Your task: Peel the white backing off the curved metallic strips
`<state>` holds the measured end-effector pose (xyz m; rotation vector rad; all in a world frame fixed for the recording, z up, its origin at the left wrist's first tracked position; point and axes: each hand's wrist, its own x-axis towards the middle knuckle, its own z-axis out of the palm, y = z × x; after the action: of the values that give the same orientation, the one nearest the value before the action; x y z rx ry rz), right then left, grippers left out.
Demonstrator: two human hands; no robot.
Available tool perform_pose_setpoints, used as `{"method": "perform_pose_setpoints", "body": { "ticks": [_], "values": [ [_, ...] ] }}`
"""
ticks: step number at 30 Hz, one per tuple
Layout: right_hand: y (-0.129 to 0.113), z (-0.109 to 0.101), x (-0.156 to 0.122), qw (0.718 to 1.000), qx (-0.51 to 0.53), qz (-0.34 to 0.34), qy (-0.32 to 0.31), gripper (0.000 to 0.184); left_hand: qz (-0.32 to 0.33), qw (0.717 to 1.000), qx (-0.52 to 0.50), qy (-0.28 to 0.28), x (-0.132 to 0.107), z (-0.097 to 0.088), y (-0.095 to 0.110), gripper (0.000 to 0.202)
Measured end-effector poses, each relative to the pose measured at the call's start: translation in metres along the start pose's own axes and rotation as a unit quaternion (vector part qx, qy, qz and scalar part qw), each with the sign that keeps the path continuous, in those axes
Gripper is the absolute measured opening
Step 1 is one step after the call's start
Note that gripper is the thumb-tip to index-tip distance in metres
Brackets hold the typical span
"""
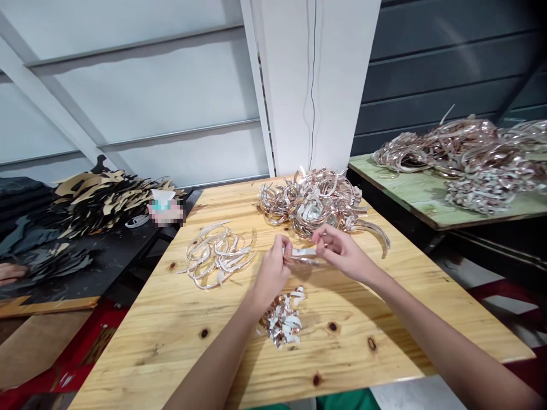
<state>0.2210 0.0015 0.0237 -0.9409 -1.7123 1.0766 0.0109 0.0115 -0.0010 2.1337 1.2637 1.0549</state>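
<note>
Between my two hands stretches a short strip (304, 251), pale on one face with shiny rose-gold showing below it. My left hand (276, 267) is closed, pinching the strip's left end. At the other end, the thumb and fingertips of my right hand (339, 250) are pinched on it. Just under my left hand lies a small pile of short cut pieces (282, 319), white and shiny copper. Left of my hands, long thin curled strips (219, 253) are spread loosely. Behind my hands rises a big tangled heap of rose-gold and white strips (314, 202).
The wooden table (171, 341) carries these piles. To the right, a green-topped table (410, 196) holds more shiny strips (470, 148). At left, a dark table (115, 250) bears black and tan cut pieces (106, 196), with another person's hand (12, 273) at its edge.
</note>
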Motion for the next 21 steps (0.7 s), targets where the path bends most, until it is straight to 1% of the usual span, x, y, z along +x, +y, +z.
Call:
{"method": "perform_pose_setpoints", "body": {
  "ticks": [1,2,3,5,8,11,14,16,19,21],
  "values": [
    [0.003,-0.002,0.001,0.996,-0.075,-0.007,0.047,0.015,-0.006,1.000,-0.001,0.020,0.001,-0.001,-0.001,0.006],
    [0.006,-0.004,0.003,0.987,-0.141,-0.006,0.081,0.015,-0.011,0.999,-0.002,0.037,0.002,-0.002,-0.001,0.008],
    [0.009,-0.005,0.004,0.977,-0.190,0.002,0.100,0.016,-0.013,0.999,-0.003,0.051,0.003,-0.003,-0.001,0.009],
    [0.015,-0.005,0.006,0.969,-0.225,0.025,0.098,0.021,-0.012,0.998,-0.006,0.069,0.003,-0.002,-0.001,0.011],
    [0.022,-0.001,0.007,0.983,-0.172,0.055,0.041,0.028,-0.007,0.996,-0.009,0.090,0.002,-0.001,-0.002,0.012],
    [0.026,0.003,0.007,0.994,-0.058,0.092,0.006,0.028,-0.006,0.994,-0.004,0.109,0.001,-0.001,-0.002,0.013],
    [0.026,0.006,0.008,0.991,0.044,0.128,-0.006,0.028,-0.003,0.993,-0.022,0.116,0.001,-0.002,0.000,0.010],
    [0.024,0.008,0.009,0.986,0.074,0.149,-0.009,0.027,-0.001,0.992,-0.056,0.115,0.001,-0.002,0.002,0.012],
    [0.018,0.010,0.011,0.981,0.097,0.170,-0.006,0.024,-0.006,0.986,-0.119,0.117,0.001,0.000,0.004,0.026],
    [0.016,0.013,0.011,0.978,0.126,0.164,0.000,0.023,-0.024,0.981,-0.161,0.110,0.001,0.002,0.005,0.034]
  ]
}}
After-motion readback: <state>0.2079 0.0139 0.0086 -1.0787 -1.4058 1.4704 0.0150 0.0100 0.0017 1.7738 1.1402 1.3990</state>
